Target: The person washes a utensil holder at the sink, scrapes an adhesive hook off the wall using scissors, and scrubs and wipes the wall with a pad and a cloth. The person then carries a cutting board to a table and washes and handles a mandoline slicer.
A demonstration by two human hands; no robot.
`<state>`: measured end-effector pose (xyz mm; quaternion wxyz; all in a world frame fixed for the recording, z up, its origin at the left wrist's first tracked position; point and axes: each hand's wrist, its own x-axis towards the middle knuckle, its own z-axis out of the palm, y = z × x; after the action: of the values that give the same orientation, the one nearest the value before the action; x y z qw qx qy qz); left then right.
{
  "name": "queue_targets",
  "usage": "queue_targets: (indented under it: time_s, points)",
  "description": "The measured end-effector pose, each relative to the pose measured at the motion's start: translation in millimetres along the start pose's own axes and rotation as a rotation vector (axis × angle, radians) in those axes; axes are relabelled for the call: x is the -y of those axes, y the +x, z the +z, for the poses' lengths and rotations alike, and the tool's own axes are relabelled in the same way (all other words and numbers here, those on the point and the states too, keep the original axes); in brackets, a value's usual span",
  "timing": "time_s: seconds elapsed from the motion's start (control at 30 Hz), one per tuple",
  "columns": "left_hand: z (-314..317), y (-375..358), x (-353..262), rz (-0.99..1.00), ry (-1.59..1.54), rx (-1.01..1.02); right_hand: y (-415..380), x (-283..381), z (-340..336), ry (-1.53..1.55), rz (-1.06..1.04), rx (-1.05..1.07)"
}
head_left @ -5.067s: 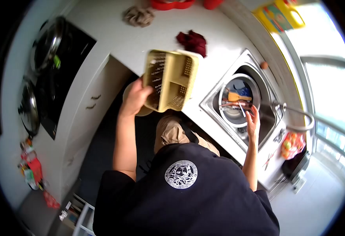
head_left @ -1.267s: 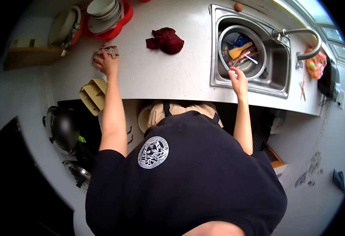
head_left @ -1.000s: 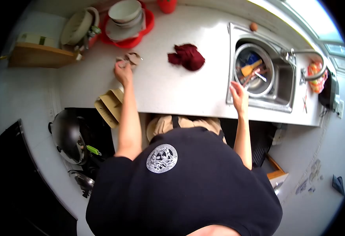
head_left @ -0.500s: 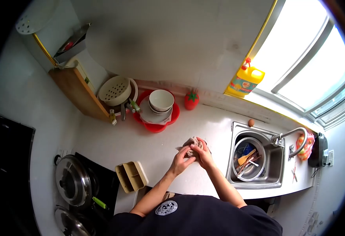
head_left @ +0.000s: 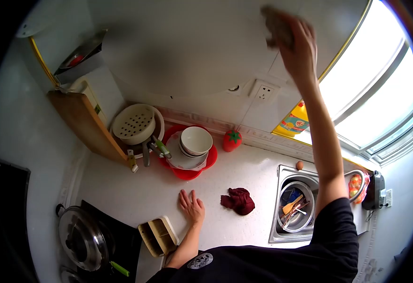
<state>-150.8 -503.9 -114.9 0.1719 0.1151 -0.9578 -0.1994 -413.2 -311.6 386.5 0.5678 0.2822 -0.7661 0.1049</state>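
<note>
My right hand [head_left: 297,52] is raised high against the wall, fingers wrapped round a greyish-brown cloth [head_left: 278,28] that is blurred. My left hand [head_left: 192,207] lies flat on the white countertop [head_left: 230,231] with fingers spread, holding nothing. To its right, a crumpled dark red cloth [head_left: 238,201] rests on the counter. Closest on the other side of the left hand is a beige divided caddy [head_left: 161,236].
Bowls [head_left: 196,140] sit stacked in a red basin [head_left: 187,174], beside a perforated strainer [head_left: 134,124] and a cutting board [head_left: 91,127]. A tomato-shaped red object [head_left: 232,140] stands by the wall socket [head_left: 264,92]. The sink [head_left: 282,172] holds a pot of utensils; a lidded pan [head_left: 81,238] is at left.
My hands have parted. The right lifted the greyish-brown cloth up to the wall; the left moved down flat onto the counter. The dark red cloth now shows on the counter.
</note>
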Motion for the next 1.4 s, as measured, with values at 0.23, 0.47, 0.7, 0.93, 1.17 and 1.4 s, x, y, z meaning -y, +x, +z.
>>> queue_targets:
  time_s: [0.23, 0.47, 0.7, 0.93, 1.17, 1.4]
  points:
    - [-6.0, 5.1, -4.6, -0.021, 0.008, 0.029, -23.7, -30.8, 108.9, -0.534, -0.267, 0.049]
    - [-0.7, 2.4, 0.5, 0.027, 0.011, 0.012, -145.6, -6.9, 143.3, -0.069, -0.495, 0.326]
    - [3.0, 1.3, -3.5, 0.024, 0.033, -0.015, 28.9, -62.2, 44.7, -0.207, -0.237, -0.269]
    - [5.4, 1.2, -6.8, 0.043, 0.083, -0.014, -78.2, -34.1, 96.8, -0.211, -0.336, -0.106]
    - [9.1, 0.5, -4.1, 0.068, 0.122, -0.050, -72.2, -77.0, 89.8, -0.736, -0.897, 0.015]
    - [3.7, -2.4, -5.7, 0.092, 0.109, -0.061, 48.4, -122.2, 4.0, -0.266, -0.109, -0.311]
